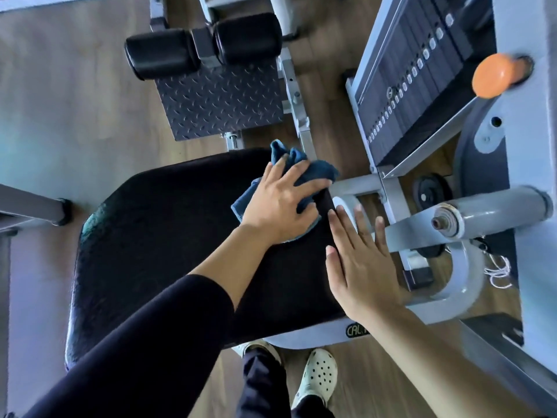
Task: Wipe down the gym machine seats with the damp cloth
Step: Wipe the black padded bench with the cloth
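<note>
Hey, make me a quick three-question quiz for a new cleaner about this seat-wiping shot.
1. True or false: the left hand presses the blue cloth flat on the black seat.
2. Where is the cloth? A) seat's far right corner B) footplate C) floor
3. Fill in: the right hand lies open along the seat's ____ edge.

Key: 1 true; 2 A; 3 right. The footplate lies beyond the seat, untouched.

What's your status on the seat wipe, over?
Left hand flat on cloth, far corner of seat. Right hand open at seat edge. Nothing in the way.
</note>
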`<action>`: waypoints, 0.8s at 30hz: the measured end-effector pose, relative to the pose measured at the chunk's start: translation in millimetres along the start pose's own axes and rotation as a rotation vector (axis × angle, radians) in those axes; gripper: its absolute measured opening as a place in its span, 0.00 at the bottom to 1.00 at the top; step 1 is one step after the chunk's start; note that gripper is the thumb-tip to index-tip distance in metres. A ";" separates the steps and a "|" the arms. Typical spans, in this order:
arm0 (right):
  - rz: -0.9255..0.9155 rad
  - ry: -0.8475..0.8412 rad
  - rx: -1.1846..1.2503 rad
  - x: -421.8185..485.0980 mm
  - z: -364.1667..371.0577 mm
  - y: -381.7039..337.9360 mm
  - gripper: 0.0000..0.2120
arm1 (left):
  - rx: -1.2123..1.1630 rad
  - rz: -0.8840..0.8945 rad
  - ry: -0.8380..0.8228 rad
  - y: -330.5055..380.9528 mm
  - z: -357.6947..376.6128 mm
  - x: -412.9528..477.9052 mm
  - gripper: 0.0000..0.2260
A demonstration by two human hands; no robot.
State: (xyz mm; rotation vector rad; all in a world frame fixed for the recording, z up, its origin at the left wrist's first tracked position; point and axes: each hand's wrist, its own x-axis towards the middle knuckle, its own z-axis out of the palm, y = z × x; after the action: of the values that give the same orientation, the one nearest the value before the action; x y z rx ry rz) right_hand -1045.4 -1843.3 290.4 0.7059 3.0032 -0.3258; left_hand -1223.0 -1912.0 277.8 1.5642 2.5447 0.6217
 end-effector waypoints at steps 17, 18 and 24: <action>-0.036 0.006 -0.044 87.3 15.0 -56.6 0.30 | 0.118 -0.676 0.270 -168.7 -72.7 -84.1 0.21; -0.040 0.002 -0.046 89.2 16.2 -61.0 0.30 | 0.132 -0.743 0.283 -173.8 -78.6 -98.3 0.21; -0.035 -0.011 -0.062 79.8 18.4 -60.8 0.29 | 0.182 -0.861 0.340 -136.2 -75.1 -145.4 0.21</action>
State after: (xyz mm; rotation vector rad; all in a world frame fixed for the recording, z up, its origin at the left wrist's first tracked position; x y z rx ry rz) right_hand -1144.1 -1865.5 277.3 0.6446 3.0037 -0.2358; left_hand -1289.5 -2114.3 274.4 0.2655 3.1939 0.5654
